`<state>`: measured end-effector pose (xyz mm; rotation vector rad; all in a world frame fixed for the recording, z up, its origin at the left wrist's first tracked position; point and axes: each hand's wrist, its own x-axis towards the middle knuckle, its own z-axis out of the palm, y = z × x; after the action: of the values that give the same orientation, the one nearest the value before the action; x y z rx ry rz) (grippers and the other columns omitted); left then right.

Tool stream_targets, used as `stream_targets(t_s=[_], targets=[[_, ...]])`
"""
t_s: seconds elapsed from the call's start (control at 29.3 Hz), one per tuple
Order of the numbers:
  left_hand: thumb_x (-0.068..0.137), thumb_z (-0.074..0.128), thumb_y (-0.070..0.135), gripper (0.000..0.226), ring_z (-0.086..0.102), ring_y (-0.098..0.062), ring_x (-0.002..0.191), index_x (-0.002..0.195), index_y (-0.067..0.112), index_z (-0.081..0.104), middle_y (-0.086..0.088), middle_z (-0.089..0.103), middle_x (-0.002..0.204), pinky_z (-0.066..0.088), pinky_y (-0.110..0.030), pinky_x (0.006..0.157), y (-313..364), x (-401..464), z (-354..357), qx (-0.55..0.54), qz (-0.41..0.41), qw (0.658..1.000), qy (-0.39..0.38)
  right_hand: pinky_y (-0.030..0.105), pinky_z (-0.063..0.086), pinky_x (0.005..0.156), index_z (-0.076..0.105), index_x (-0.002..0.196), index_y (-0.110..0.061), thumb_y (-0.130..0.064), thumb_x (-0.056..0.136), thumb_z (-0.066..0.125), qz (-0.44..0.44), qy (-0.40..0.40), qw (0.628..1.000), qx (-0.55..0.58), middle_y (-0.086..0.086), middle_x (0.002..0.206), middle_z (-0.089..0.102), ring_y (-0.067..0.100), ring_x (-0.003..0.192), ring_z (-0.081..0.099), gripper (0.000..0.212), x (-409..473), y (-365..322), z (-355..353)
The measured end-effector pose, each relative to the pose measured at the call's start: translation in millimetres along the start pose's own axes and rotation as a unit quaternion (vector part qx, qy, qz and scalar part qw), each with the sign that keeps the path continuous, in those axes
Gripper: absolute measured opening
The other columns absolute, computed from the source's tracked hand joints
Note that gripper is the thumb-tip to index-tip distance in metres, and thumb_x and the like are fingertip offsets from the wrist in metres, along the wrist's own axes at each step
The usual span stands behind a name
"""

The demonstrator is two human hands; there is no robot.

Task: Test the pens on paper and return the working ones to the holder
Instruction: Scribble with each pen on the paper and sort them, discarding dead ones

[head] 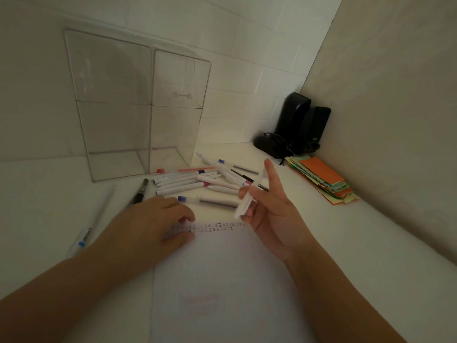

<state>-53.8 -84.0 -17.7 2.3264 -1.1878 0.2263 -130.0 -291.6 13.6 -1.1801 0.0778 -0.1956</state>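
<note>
Mid-test: my left hand (158, 220) presses flat on the paper (222, 280), my right hand (268, 214) pinches a blurred white pen (244, 203) at centre frame; next, judge its mark, then the clear holder (138, 107) upper left.

The scene is dim and low in contrast, with a greyish-green cast over the white tiled wall (247, 58). The brightest patch lies near the tall clear plastic holder (138, 105), whose panels show faint reflections (no hard glare). Corners darken in a vignette, and straight tile lines bow with wide-angle distortion. The white pen (244, 203) in the right hand (274, 219) is smeared by motion blur. Shadows are soft and diffuse.
</note>
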Motion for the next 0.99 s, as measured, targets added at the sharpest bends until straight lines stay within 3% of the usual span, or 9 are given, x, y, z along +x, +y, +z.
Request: stream_targets(t_s=[0.07,0.17,0.24,0.31,0.44,0.55,0.62,0.85,0.99], targets=[[0.076,0.038,0.063,0.038,0.053,-0.006,0.094,0.098,0.039,0.059,0.023,0.051,0.096,0.042,-0.022,0.077,-7.4,1.2,0.6,0.018,-0.004,1.0,0.005,0.021,0.047,0.049,0.043,0.134,-0.026,-0.01,0.086,0.05,-0.013,0.001,0.999,0.031,0.009,0.084,0.063,0.01,0.05,0.052,0.051,-0.7,-3.4,-5.2],[0.065,0.031,0.07,0.048,0.053,-0.006,0.086,0.09,0.041,0.06,0.024,0.052,0.092,0.045,-0.027,0.076,-16.9,2.9,1.4,0.005,-0.009,1.0,0.004,0.023,0.055,0.061,0.054,0.119,-0.016,-0.04,0.074,0.067,-0.021,-0.034,0.994,0.099,0.006,0.096,0.071,0.011,0.066,0.066,0.053,1.5,-2.9,-11.4],[0.06,0.03,0.077,0.047,0.049,-0.001,0.083,0.086,0.046,0.055,0.027,0.05,0.09,0.042,-0.024,0.074,-19.2,3.2,1.3,-0.016,-0.017,1.0,-0.005,0.024,0.055,0.062,0.064,0.091,-0.018,-0.052,0.062,0.073,-0.032,-0.044,0.995,0.081,0.003,0.085,0.074,0.012,0.069,0.068,0.046,2.2,-2.2,-13.3],[0.056,0.022,0.09,0.053,0.048,0.005,0.082,0.08,0.051,0.049,0.032,0.048,0.088,0.038,-0.016,0.072,-20.2,2.9,1.4,-0.04,-0.012,0.999,-0.005,0.023,0.05,0.054,0.062,0.065,-0.021,-0.055,0.071,0.058,-0.028,-0.021,0.999,-0.002,0.004,0.06,0.068,0.013,0.052,0.062,0.035,1.7,-2.0,-13.2],[0.053,0.012,0.093,0.06,0.047,0.008,0.083,0.076,0.052,0.049,0.031,0.05,0.089,0.037,-0.013,0.073,-24.6,2.9,3.5,-0.063,-0.015,0.998,0.003,0.026,0.044,0.051,0.064,0.072,-0.009,-0.038,0.094,0.028,0.023,-0.007,0.997,-0.076,0.015,0.055,0.063,0.023,0.049,0.056,0.051,2.4,1.1,-7.8],[0.051,0.018,0.094,0.058,0.042,0.015,0.091,0.075,0.052,0.049,0.031,0.05,0.087,0.032,-0.008,0.069,-25.7,4.8,3.7,-0.058,-0.013,0.998,0.001,0.019,0.036,0.047,0.061,0.06,-0.013,-0.024,0.095,0.044,-0.039,0.081,0.966,-0.242,0.005,0.046,0.054,0.011,0.044,0.047,0.04,2.0,8.6,-7.3],[0.053,0.033,0.086,0.045,0.042,0.015,0.091,0.075,0.051,0.05,0.031,0.051,0.086,0.031,-0.008,0.066,-24.8,5.4,3.1,-0.052,-0.018,0.998,-0.005,0.01,0.034,0.048,0.055,0.066,-0.015,-0.019,0.09,0.055,-0.044,0.095,0.935,-0.338,-0.001,0.043,0.049,0.0,0.043,0.046,0.025,2.1,10.1,-8.4],[0.056,0.038,0.074,0.038,0.045,0.009,0.091,0.077,0.046,0.055,0.029,0.053,0.084,0.032,-0.009,0.062,-25.4,4.4,2.9,-0.056,-0.029,0.998,-0.004,0.017,0.027,0.042,0.045,0.062,-0.008,-0.005,0.073,0.061,-0.061,0.129,0.89,-0.433,0.005,0.053,0.04,0.009,0.049,0.035,0.02,7.0,18.6,-9.5],[0.056,0.04,0.074,0.039,0.047,0.006,0.089,0.078,0.046,0.057,0.024,0.056,0.084,0.033,-0.01,0.063,-26.1,4.1,2.9,-0.06,-0.035,0.998,-0.005,0.013,0.022,0.041,0.037,0.057,-0.009,0.001,0.072,0.058,-0.08,0.116,0.883,-0.447,-0.01,0.046,0.031,0.004,0.045,0.027,0.027,9.3,22.9,-9.5]])
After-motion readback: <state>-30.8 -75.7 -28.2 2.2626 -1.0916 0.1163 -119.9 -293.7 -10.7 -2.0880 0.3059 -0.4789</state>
